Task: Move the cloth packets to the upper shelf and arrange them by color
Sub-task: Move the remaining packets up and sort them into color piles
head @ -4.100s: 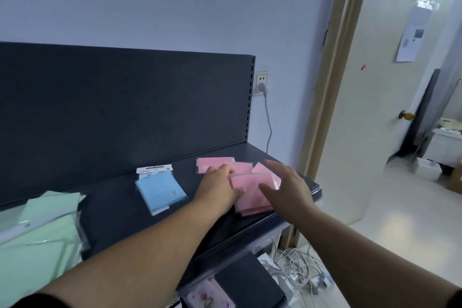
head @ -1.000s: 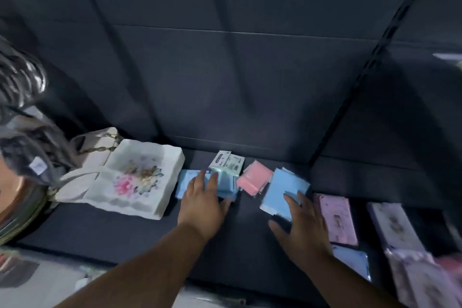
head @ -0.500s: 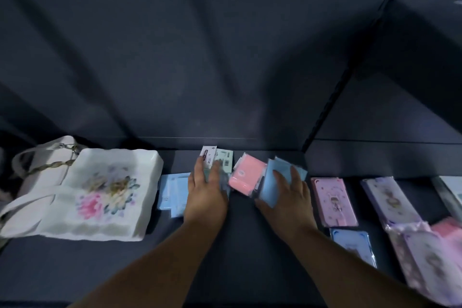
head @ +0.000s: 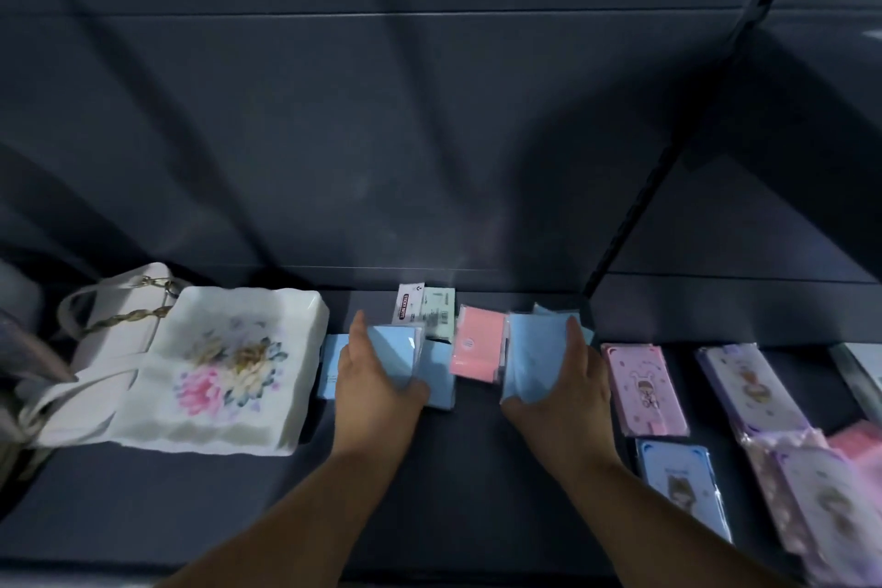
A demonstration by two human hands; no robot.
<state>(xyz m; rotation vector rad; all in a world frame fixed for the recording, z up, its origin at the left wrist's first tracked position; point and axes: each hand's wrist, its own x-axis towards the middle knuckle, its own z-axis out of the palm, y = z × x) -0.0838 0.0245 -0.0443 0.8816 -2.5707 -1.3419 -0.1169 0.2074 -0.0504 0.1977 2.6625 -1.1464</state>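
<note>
On a dark lower shelf (head: 453, 482) my left hand (head: 370, 389) grips a blue cloth packet (head: 396, 353), tilted up off the shelf. More blue packets (head: 439, 377) lie flat under and beside it. My right hand (head: 563, 401) grips another blue packet (head: 534, 358), also raised. Between the two hands lies a pink packet (head: 477, 351). Behind my left hand a pale green packet with a white label (head: 432, 310) rests against the back panel.
A white floral handbag (head: 205, 368) with a chain strap lies at the left. Pink, blue and purple cartoon-printed packs (head: 642, 387) lie at the right. A dark back panel rises behind, with a slotted upright post (head: 635, 215) at the right.
The view went from the upper shelf down to this lower shelf. In the last second both hands closed round blue packets and tilted them up off the shelf.
</note>
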